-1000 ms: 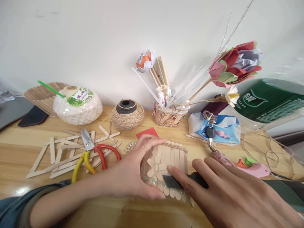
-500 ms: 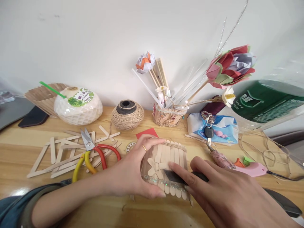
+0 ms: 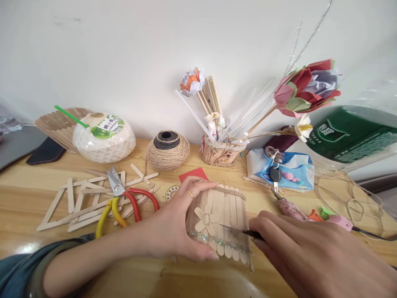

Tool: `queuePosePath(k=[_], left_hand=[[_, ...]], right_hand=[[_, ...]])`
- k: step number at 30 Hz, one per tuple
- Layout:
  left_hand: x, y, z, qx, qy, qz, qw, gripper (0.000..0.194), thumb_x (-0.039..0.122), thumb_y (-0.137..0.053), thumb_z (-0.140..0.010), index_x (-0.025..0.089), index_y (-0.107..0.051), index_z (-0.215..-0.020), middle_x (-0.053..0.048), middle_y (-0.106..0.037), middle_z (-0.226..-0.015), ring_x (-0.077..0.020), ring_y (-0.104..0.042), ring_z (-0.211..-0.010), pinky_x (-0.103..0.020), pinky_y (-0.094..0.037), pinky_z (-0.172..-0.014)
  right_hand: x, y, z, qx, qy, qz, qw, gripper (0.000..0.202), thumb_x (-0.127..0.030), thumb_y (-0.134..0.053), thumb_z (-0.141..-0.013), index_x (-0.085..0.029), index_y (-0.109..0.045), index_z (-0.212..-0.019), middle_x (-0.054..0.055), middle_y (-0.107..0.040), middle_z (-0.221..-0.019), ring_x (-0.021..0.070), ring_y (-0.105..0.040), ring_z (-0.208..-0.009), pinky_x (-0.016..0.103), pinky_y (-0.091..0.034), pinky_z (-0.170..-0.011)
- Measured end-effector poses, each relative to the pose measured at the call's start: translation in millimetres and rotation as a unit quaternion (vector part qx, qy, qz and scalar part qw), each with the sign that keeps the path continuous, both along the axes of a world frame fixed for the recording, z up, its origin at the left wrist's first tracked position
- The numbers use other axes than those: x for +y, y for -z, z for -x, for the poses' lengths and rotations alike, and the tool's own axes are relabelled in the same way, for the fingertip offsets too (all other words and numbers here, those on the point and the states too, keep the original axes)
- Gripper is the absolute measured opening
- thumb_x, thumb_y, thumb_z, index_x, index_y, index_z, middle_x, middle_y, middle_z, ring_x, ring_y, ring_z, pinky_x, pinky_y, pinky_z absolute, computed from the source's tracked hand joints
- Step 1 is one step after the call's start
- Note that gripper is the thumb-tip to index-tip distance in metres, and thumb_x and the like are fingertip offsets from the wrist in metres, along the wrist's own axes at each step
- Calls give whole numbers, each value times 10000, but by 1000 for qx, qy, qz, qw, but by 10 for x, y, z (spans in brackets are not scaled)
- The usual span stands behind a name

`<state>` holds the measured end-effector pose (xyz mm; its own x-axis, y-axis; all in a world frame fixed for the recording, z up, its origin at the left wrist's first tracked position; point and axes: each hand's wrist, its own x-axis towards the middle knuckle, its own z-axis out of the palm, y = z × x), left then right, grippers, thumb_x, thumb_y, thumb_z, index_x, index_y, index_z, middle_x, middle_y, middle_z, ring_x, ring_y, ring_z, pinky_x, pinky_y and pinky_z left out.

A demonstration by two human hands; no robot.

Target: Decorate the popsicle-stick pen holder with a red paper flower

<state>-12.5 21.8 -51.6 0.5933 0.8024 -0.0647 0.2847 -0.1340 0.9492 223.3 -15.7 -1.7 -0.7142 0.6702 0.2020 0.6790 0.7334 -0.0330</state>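
A craft-stick container (image 3: 229, 207) lies on its side at the front middle, with a twine band near its far edge and a glittery band near its close edge. My left hand (image 3: 186, 219) is wrapped round its left side, thumb and fingers on opposite ends. On its face is a flower shape (image 3: 206, 219) of short stick pieces. My right hand (image 3: 288, 244) grips the dark handle of a small knife (image 3: 235, 229), whose thin blade lies over the container, its tip near the flower's right side.
Scissors (image 3: 118, 188) lie among loose craft sticks (image 3: 70, 194) at left. Behind stand a twine spool (image 3: 168, 151), a white coconut (image 3: 104, 138) and a decorated flower pot (image 3: 221, 152). A tissue pack (image 3: 297, 171), keys (image 3: 275, 174) and a pink glue gun (image 3: 339, 222) are at right.
My right hand has drawn slightly right, and its index finger has come off the container's face. The knife blade has turned from broadside to nearly edge-on. The view has shifted slightly.
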Motion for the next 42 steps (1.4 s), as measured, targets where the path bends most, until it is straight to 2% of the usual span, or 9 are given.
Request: queuePosePath(k=[2,6,11,16,29,33,37,42], left_hand=[[6,9,-2,4,-1,4,1000,909,359,-827,-521,326,-352,-1295,-62,-289,-1350,-350,-294,-1280,-558,-202,-1092],[9,24,2,4,0,-5,1000,917,336,-819,-517,339,-345,-1303,-53,-290,-1352,-345,-303,-1274,-556,-217,-1085],[6,27,9,11,4,-11,1000,920,294,-803,-517,327,-336,-1309,-56,-294,-1349,-337,-306,-1273,-554,-224,-1083],[7,17,9,7,2,-10,1000,925,308,-811,-512,340,-338,-1307,-53,-295,-1352,-343,-303,-1276,-555,-221,-1084],[10,31,13,8,5,-7,1000,940,312,-808,-515,333,-329,-1324,-62,-273,-1371,-339,-272,-1297,-544,-216,-1085],[-4,27,15,6,3,-12,1000,945,338,-822,-517,326,-331,-1324,-63,-287,-1363,-333,-288,-1289,-533,-222,-1089],[-4,30,18,0,2,-17,1000,933,339,-817,-522,327,-335,-1321,-60,-298,-1352,-335,-312,-1275,-537,-230,-1084],[5,64,25,0,6,-30,1000,936,282,-804,-519,349,-330,-1323,-48,-299,-1342,-333,-328,-1262,-539,-247,-1076]], right_hand=[[33,-3,-13,-21,-29,11,999,284,-65,-235,-911,-225,-466,-867,-32,-580,-633,136,-545,-480,276,-359,-470],[95,-20,5,-23,-63,-113,991,310,-113,-193,-957,-198,-492,-953,46,-660,-773,192,-551,-576,335,-317,-508],[96,-30,36,-36,-65,-168,983,341,-90,-180,-964,-177,-509,-933,48,-651,-717,187,-500,-537,348,-281,-509],[128,-14,53,-61,-78,-155,983,296,-34,-271,-908,-187,-515,-841,34,-624,-666,183,-487,-502,335,-258,-476],[150,-2,88,-53,-74,-139,986,265,-18,-296,-857,-212,-463,-789,-6,-581,-614,175,-500,-477,320,-246,-482],[169,-7,122,-49,-57,-92,993,257,-22,-305,-825,-239,-424,-755,-40,-518,-555,166,-480,-424,308,-227,-456],[182,-10,141,-57,-46,-39,997,224,-42,-331,-804,-247,-399,-746,-50,-519,-543,154,-459,-382,304,-195,-440],[173,-7,130,-57,-55,-45,996,242,-17,-322,-788,-245,-389,-741,-45,-516,-550,151,-449,-394,303,-193,-445]])
